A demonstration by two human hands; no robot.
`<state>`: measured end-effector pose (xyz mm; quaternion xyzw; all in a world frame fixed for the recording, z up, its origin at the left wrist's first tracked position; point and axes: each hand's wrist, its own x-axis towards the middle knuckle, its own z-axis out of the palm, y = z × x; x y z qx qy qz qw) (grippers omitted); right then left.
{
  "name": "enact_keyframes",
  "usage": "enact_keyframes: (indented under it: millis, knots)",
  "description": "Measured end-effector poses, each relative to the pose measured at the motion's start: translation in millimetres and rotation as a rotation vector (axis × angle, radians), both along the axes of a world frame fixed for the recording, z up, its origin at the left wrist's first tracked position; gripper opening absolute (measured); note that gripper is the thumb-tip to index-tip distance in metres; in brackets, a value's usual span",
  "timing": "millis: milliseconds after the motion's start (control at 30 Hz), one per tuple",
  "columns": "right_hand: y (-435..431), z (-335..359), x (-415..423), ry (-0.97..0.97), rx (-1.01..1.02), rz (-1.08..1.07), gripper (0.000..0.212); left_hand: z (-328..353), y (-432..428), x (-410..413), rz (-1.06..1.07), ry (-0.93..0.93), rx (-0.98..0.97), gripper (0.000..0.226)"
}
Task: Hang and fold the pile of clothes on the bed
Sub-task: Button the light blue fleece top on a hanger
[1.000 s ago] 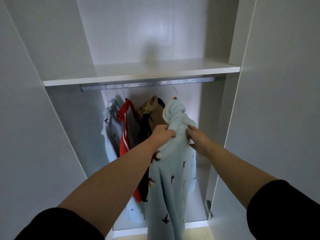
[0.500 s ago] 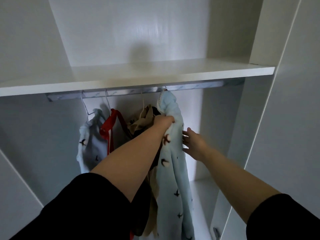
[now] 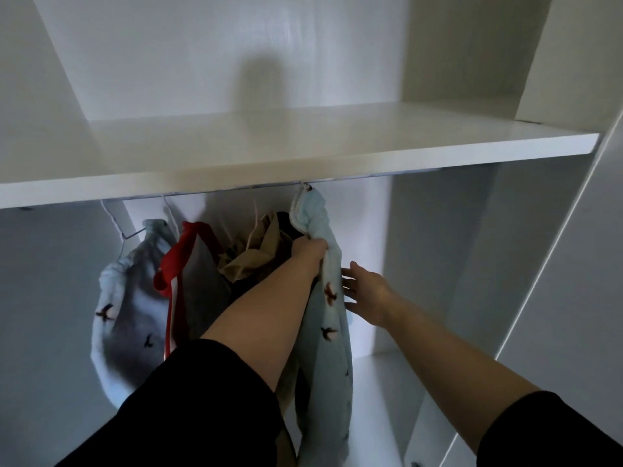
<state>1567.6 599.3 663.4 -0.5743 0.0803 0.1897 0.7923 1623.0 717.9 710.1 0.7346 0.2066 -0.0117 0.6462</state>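
Left hand [image 3: 308, 252] grasping the upper part of a pale-blue bird-print garment [image 3: 332, 335]. Right hand [image 3: 365, 293] released, fingers spread, just beside the cloth (contact cannot be told). The garment hangs under the white shelf [image 3: 303, 156], rightmost in a row with a tan garment [image 3: 253, 262], a red garment [image 3: 175, 261] and a second pale-blue garment [image 3: 124, 298].

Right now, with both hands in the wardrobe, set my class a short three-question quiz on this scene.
1. True or false: the left hand grips the pale blue bird-print garment.
2. The right hand is: A open beside that garment; B gripping a hanger; C flat on the shelf.
3. What colour is the garment hanging left of the tan garment?
Key: 1 true; 2 A; 3 red.
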Motion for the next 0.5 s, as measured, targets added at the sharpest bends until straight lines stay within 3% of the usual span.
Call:
enact_keyframes:
  millis: [300, 400, 500]
  knots:
    - [20.8, -17.0, -18.8, 0.083, -0.091, 0.069, 0.020, -19.9, 23.2, -23.8, -0.162, -0.043, 0.154, 0.053]
    - [24.9, -15.2, -33.3, 0.087, -0.111, 0.083, 0.018, -28.7, 29.8, -40.2, -0.197, -0.014, 0.159, 0.043]
    - [23.2, -12.4, -50.7, 0.069, -0.198, 0.055, 0.022, -32.1, 33.8, -65.5, -0.211, -0.015, 0.122, 0.018]
